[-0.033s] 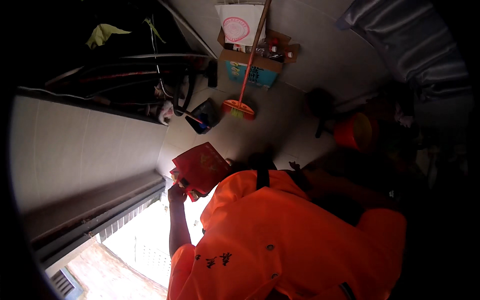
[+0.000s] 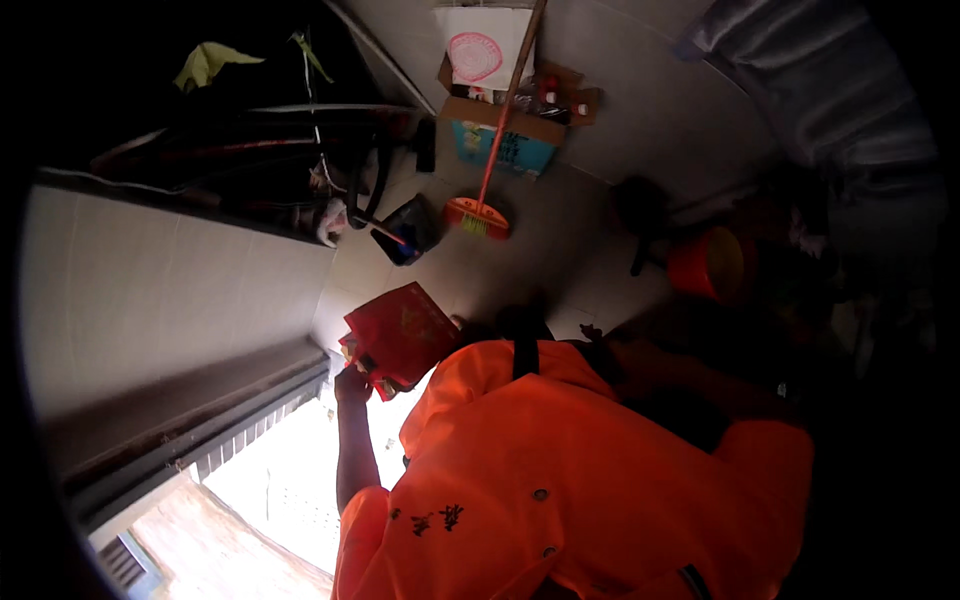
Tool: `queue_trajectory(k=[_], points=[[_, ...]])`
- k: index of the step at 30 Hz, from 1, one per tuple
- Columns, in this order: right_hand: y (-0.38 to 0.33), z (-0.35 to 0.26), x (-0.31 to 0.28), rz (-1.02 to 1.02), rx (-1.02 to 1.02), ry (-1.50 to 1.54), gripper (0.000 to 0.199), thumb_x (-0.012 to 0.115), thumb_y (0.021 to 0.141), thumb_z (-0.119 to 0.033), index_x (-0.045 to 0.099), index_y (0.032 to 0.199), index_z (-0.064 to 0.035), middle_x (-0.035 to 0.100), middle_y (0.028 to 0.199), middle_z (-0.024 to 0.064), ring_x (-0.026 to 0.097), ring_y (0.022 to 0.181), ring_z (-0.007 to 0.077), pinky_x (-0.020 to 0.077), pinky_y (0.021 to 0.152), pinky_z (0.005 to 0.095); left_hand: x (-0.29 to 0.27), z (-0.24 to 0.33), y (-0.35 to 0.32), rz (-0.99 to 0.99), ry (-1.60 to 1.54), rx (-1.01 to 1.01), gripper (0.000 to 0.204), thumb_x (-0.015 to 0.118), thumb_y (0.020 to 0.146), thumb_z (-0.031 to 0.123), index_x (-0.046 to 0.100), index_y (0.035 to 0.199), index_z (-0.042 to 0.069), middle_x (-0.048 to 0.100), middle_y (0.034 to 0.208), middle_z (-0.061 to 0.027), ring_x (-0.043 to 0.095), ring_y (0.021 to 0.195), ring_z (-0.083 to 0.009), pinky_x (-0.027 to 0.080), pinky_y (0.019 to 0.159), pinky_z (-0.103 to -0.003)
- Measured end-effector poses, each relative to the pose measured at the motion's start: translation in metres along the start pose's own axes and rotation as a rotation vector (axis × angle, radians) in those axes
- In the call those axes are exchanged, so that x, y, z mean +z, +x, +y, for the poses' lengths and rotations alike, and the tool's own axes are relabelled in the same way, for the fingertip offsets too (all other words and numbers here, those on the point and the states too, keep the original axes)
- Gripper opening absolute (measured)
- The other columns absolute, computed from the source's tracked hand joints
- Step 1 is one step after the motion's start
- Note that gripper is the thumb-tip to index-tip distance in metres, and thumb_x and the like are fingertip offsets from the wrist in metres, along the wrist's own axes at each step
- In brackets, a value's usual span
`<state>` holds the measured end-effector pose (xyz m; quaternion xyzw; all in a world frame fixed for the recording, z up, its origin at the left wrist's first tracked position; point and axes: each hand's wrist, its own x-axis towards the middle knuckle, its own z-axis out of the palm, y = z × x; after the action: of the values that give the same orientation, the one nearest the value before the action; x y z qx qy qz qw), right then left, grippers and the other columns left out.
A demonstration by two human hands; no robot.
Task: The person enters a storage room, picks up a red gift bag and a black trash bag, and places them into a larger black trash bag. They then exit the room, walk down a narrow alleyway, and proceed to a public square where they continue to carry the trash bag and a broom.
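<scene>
The left hand [image 2: 352, 384] grips the edge of a red carrier bag [image 2: 402, 335] with gold print, which extends ahead and to the right of it. The right hand [image 2: 594, 336] lies in shadow, well to the left hand's right; whether it is open or closed cannot be told. Beyond the bag, ahead of the left hand, are a black dustpan [image 2: 420, 222] and an orange broom [image 2: 477, 213].

Bag [image 2: 405, 330] in left hand [image 2: 352, 385], dustpan [image 2: 412, 222] left of broom [image 2: 478, 214], box [image 2: 520, 150] behind broom, bucket [image 2: 700, 264] to the right
</scene>
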<state>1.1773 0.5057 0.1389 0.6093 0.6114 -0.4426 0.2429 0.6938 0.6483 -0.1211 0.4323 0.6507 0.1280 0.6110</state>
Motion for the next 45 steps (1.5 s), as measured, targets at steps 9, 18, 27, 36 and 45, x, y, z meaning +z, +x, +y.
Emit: queue_trajectory(k=[9, 18, 27, 36, 45], points=[[-0.018, -0.007, 0.008, -0.053, -0.034, 0.038, 0.044, 0.05, 0.076, -0.037, 0.044, 0.096, 0.002, 0.053, 0.082, 0.0169, 0.052, 0.067, 0.0254, 0.042, 0.057, 0.0369, -0.013, -0.031, -0.001, 0.218, 0.714, 0.206, 0.025, 0.057, 0.067, 0.025, 0.053, 0.091, 0.015, 0.058, 0.075, -0.0073, 0.057, 0.07, -0.0261, 0.047, 0.059, -0.034], [-0.035, -0.015, 0.005, -0.11, -0.013, 0.018, 0.044, 0.048, 0.078, -0.036, 0.042, 0.101, 0.0011, 0.052, 0.087, 0.0167, 0.051, 0.071, 0.0253, 0.0417, 0.061, 0.0372, 0.003, 0.007, -0.032, 0.367, 0.963, 0.241, 0.022, 0.047, 0.072, 0.022, 0.055, 0.09, 0.012, 0.06, 0.079, -0.0068, 0.059, 0.076, -0.0227, 0.048, 0.062, -0.035], [-0.056, -0.008, -0.011, -0.123, 0.018, 0.013, 0.044, 0.047, 0.079, -0.034, 0.04, 0.106, 0.0003, 0.051, 0.092, 0.0165, 0.051, 0.076, 0.0253, 0.0413, 0.065, 0.0376, 0.005, -0.013, -0.023, 0.338, -0.2, 0.33, 0.023, 0.053, 0.074, 0.012, 0.057, 0.093, -0.001, 0.056, 0.079, -0.007, 0.056, 0.07, -0.0149, 0.045, 0.06, -0.025], [-0.059, -0.012, -0.019, -0.145, 0.039, 0.051, 0.044, 0.045, 0.08, -0.033, 0.038, 0.11, -0.0006, 0.05, 0.097, 0.0162, 0.05, 0.081, 0.0252, 0.0409, 0.069, 0.0379, 0.039, 0.05, -0.066, 0.46, -0.682, 0.12, 0.018, 0.049, 0.068, 0.009, 0.06, 0.077, -0.002, 0.059, 0.069, -0.0061, 0.055, 0.061, -0.0117, 0.043, 0.057, -0.023], [-0.041, -0.047, -0.013, -0.157, -0.092, 0.166, 0.045, 0.043, 0.082, -0.031, 0.036, 0.115, -0.0015, 0.049, 0.102, 0.016, 0.05, 0.085, 0.0252, 0.0405, 0.074, 0.0383, 0.043, 0.044, -0.064, 0.404, -0.777, 0.139, 0.02, 0.048, 0.072, 0.005, 0.057, 0.087, -0.006, 0.059, 0.077, -0.0113, 0.058, 0.065, -0.0171, 0.049, 0.057, -0.028]])
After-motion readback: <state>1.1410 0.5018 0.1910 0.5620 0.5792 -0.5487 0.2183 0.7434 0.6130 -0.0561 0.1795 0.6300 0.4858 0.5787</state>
